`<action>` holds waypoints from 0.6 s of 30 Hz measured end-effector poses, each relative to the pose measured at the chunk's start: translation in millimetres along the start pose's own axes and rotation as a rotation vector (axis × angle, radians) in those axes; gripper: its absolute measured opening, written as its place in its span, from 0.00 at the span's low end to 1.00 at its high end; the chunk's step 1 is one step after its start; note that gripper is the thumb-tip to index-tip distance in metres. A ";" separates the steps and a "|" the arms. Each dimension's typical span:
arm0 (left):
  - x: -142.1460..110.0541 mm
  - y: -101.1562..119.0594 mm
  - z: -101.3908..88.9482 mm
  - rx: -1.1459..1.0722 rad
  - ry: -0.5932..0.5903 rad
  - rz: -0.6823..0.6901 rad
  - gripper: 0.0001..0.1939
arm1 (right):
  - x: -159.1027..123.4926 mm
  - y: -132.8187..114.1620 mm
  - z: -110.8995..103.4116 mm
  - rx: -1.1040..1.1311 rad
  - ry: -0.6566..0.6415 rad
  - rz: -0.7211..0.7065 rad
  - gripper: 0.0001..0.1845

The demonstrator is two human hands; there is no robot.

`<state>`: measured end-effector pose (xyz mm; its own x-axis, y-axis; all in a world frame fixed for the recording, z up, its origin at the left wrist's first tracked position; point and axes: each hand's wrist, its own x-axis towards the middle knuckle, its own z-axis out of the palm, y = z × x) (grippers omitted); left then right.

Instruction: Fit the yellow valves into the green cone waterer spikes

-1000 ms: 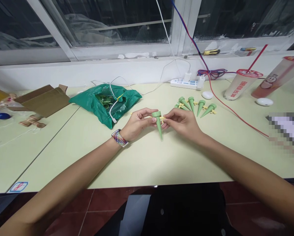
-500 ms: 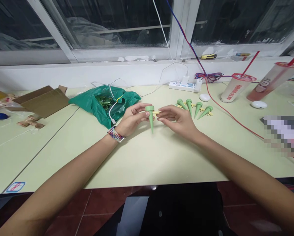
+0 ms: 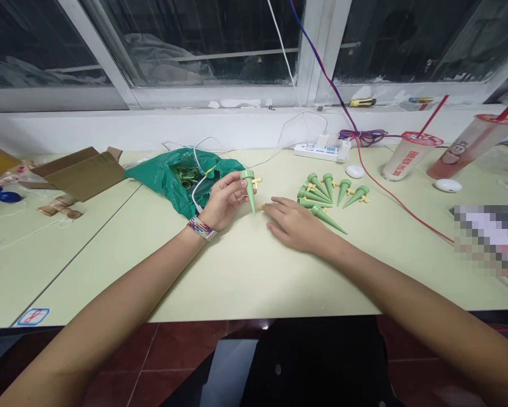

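Your left hand [image 3: 224, 200], a braided multicolour wristband [image 3: 202, 228] at its wrist, grips a green plastic watering spike [image 3: 248, 195] in its fingers, holding it upright above the desk [image 3: 110, 271], point down, with a small yellow valve [image 3: 257, 182] jutting from its collar. Your right hand [image 3: 298, 225] rests palm down on the desk, its grip open and holding nothing, with its fingertips [image 3: 267, 207] touching or just beside a small yellow plastic piece [image 3: 261, 207]. A second spike [image 3: 328, 219] lies just beside that hand, at the near end of a loose group of green spikes [image 3: 319, 192] fanned across the desk, their points toward you.

Left of your hands sits a crumpled green plastic bag [image 3: 169, 181] holding more green parts [image 3: 181, 176], a white cable [image 3: 198, 189] crossing it. Beyond it, a flattened cardboard box [image 3: 82, 172] lies open. A white power strip [image 3: 319, 151] sits against the wall under the window, and a red wire [image 3: 400, 212] runs across the desk. At right stand two plastic drink cups [image 3: 409, 155] with red straws, near two white oval objects [image 3: 354, 171].
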<state>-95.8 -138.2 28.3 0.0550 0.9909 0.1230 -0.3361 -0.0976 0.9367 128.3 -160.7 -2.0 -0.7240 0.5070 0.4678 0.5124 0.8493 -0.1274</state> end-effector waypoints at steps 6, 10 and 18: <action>1.0 -2.3 -1.9 -0.022 0.013 0.001 0.16 | -0.8 -1.5 -4.4 -0.044 0.047 0.005 0.13; 1.7 1.8 -1.5 -0.063 0.029 -0.015 0.15 | -2.9 2.6 -2.3 -0.079 -0.022 0.000 0.13; 10.2 32.8 -22.0 -0.344 0.115 0.045 0.09 | -5.2 -2.1 -10.6 -0.048 0.033 0.027 0.15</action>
<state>-127.0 -129.3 53.0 -0.0672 0.9921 0.1057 -0.6336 -0.1243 0.7636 135.9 -166.7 5.1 -0.6944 0.5236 0.4936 0.5535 0.8270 -0.0986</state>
